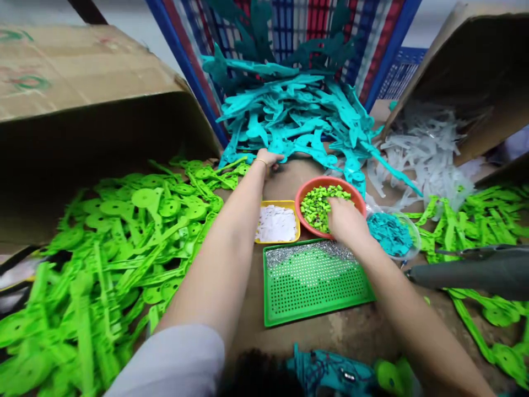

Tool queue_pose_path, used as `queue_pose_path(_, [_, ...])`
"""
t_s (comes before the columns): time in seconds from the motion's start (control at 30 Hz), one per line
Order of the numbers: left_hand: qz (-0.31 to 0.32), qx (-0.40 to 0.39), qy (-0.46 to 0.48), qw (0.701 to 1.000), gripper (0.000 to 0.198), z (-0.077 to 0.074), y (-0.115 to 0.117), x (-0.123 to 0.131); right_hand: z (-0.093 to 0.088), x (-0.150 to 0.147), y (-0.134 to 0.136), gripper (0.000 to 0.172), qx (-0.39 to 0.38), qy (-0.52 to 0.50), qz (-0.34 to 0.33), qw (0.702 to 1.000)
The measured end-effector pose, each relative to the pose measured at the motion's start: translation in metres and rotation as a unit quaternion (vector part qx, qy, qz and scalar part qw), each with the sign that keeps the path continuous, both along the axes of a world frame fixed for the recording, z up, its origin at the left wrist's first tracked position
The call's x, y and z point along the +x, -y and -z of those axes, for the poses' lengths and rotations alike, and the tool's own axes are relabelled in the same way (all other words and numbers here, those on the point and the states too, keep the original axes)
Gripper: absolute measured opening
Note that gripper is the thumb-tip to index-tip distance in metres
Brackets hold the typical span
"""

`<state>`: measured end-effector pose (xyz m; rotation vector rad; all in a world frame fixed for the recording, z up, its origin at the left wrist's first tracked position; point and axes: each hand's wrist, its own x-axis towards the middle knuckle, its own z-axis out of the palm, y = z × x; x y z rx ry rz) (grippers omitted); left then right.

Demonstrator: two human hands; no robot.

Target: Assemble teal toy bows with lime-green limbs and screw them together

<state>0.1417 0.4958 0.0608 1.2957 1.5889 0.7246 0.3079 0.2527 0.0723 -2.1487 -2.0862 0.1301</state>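
Observation:
My left hand [270, 158] reaches to the front edge of a heaped pile of teal plastic parts [289, 110]; a finger is stretched out against the pile and the others are partly hidden. Fingers bent down, my right hand [346, 219] dips into a red bowl [298, 201] of small bright green plastic pieces [316, 212]. Its fingertips are hidden among the pieces. Between my forearms are a yellow tray [298, 238] of white strips [276, 223] and a green perforated tray [318, 292] with small silvery bits along its far side.
Long green plastic parts [124, 242] cover the left, with more [463, 226] at right. A clear bowl of teal pieces [390, 234] stands beside the red bowl. A dark grey tool [467, 275] juts in from the right. Cardboard boxes [82, 71] and translucent parts [425, 149] flank the teal pile.

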Motion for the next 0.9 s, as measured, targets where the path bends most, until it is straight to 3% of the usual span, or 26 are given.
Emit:
queue_pose_path(0.13, [0.000, -0.090, 0.104, 0.990, 0.028, -0.022, 0.031, -0.036, 0.024, 0.001, -0.036, 0.054, -0.019, -0.014, 0.032, 0.999])
queue_pose_path(0.23, [0.003, -0.148, 0.153, 0.977, 0.017, -0.044, 0.072, -0.063, 0.035, 0.003, -0.035, 0.043, -0.029, -0.047, 0.035, 0.998])
queue_pose_path(0.37, [0.014, -0.183, 0.212, 0.960, 0.025, -0.064, 0.136, -0.078, 0.036, 0.004, -0.026, 0.028, -0.030, -0.099, 0.044, 0.994])
queue_pose_path(0.5, [0.039, -0.190, 0.345, 0.918, 0.039, -0.070, 0.199, -0.082, 0.026, 0.003, -0.019, 0.018, 0.016, -0.178, 0.066, 0.982])
queue_pose_path(0.63, [0.029, -0.172, 0.399, 0.900, 0.053, -0.060, 0.245, -0.091, 0.013, 0.003, 0.005, 0.024, 0.086, -0.293, 0.083, 0.949])
queue_pose_path(0.77, [0.024, -0.184, 0.398, 0.898, 0.058, -0.048, 0.255, -0.104, 0.004, 0.004, 0.047, 0.025, 0.086, -0.405, 0.057, 0.908])
queue_pose_path(0.9, [0.051, -0.181, 0.420, 0.888, 0.059, -0.055, 0.229, -0.099, 0.000, -0.004, 0.082, 0.028, 0.065, -0.467, 0.029, 0.881])
